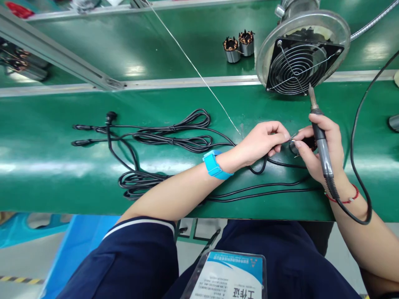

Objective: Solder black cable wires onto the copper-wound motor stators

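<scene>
Cables [140, 181] are black, the tabletop [46, 178] green, the wristband [214, 165] blue, the floor tape [21, 280] yellow-and-black striped.

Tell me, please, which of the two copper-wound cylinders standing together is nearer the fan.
The right cylinder, set slightly farther back; the left cylinder stands farther from the fan.

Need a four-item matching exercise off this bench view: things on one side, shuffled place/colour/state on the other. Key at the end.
Column 1
1. soldering iron
2. wristband
3. cables
4. two wound metal cores

Column 2
A. black, looped on the bench
B. standing just left of the fan
C. held in the right hand, tip pointing away from the person
D. bright blue, worn

Pairs: 1-C, 2-D, 3-A, 4-B
</scene>
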`<state>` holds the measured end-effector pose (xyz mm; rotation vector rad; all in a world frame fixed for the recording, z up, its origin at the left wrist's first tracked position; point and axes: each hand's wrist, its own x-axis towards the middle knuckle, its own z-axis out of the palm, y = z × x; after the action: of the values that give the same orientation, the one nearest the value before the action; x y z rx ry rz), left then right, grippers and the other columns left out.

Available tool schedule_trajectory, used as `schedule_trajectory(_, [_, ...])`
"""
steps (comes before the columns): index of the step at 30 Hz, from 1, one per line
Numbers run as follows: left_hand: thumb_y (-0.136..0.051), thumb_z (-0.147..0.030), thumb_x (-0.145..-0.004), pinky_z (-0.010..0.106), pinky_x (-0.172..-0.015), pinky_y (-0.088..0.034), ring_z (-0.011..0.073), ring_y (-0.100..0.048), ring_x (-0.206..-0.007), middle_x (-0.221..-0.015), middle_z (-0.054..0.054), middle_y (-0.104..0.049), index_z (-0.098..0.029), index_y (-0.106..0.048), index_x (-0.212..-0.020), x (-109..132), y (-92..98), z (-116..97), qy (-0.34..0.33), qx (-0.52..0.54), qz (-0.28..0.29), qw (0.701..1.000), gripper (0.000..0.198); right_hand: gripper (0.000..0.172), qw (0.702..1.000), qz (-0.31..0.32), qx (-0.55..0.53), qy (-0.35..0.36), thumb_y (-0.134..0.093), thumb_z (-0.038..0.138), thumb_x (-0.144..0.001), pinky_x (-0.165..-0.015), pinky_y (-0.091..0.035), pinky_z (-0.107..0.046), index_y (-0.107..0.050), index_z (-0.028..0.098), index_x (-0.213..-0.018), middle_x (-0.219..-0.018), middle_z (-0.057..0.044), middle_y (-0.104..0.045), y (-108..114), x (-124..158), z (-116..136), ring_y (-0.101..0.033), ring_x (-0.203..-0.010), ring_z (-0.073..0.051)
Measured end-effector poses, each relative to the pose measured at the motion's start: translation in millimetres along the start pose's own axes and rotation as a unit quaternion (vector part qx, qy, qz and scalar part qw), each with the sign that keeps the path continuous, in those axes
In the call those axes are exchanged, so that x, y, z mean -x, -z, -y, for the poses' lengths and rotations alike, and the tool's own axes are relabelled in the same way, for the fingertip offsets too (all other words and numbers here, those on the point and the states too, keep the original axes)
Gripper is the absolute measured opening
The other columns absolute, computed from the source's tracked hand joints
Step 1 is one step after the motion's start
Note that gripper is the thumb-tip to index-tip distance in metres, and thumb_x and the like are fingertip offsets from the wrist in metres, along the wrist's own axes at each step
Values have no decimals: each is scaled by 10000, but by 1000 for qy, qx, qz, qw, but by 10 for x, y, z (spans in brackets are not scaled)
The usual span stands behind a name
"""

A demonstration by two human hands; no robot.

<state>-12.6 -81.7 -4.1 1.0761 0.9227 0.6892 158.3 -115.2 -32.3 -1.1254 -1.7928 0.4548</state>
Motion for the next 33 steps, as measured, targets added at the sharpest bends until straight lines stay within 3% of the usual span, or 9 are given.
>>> schedule_trajectory(7, [-576, -140, -827, 193, -471, -337, 40, -439, -460, -598, -47, -510, -143, -543, -709, 30, 30, -26, -88, -175, 0, 981, 122, 503, 1000, -7, -10, -4, -623, 268, -840, -710, -543, -337, -416, 283, -1299, -862, 20, -670, -17, 11, 28, -639, -788, -167])
schedule_trajectory(11, [-559, -125, -823, 203, -532, -335, 53, -427, -549, -673, -33, -506, -150, -527, -713, 23, 34, 6, -136, -198, -6, 971, 118, 503, 1000, -17, -11, -7, -630, 261, -830, -743, -537, -360, -424, 281, -1289, -847, 24, -660, -20, 6, 37, -636, -793, -172])
schedule_trajectory(16, [-530, -154, -857, 211, -554, -333, 63, -418, -561, -646, -41, -468, -160, -493, -737, 15, 1, 34, -123, -169, -7, 978, 126, 506, 999, -8, 9, -39, -612, 280, -834, -676, -517, -348, -424, 265, -1303, -829, 22, -646, -29, 30, 17, -615, -777, -178])
schedule_trajectory(23, [-543, -130, -829, 224, -587, -332, 75, -425, -605, -676, -35, -478, -149, -523, -723, -21, 56, 36, -122, -237, -34, 963, 110, 519, 995, 21, 100, 10, -592, 248, -830, -876, -471, -476, -420, 296, -1318, -895, -8, -672, 42, 9, 44, -599, -972, -245])
schedule_trajectory(27, [-552, -102, -807, 230, -616, -345, 79, -437, -636, -705, -28, -499, -144, -550, -713, -41, 86, 42, -131, -272, -39, 953, 102, 509, 989, 49, 139, 26, -608, 234, -824, -869, -448, -470, -430, 287, -1299, -852, 11, -686, 57, -25, 19, -586, -941, -245])
schedule_trajectory(33, [-560, -119, -800, 227, -611, -335, 82, -437, -641, -691, -26, -503, -142, -550, -699, -34, 76, 46, -130, -261, -39, 956, 105, 496, 988, 17, 153, -2, -590, 220, -837, -832, -465, -453, -440, 308, -1301, -858, 7, -683, 9, -46, 11, -594, -880, -243])
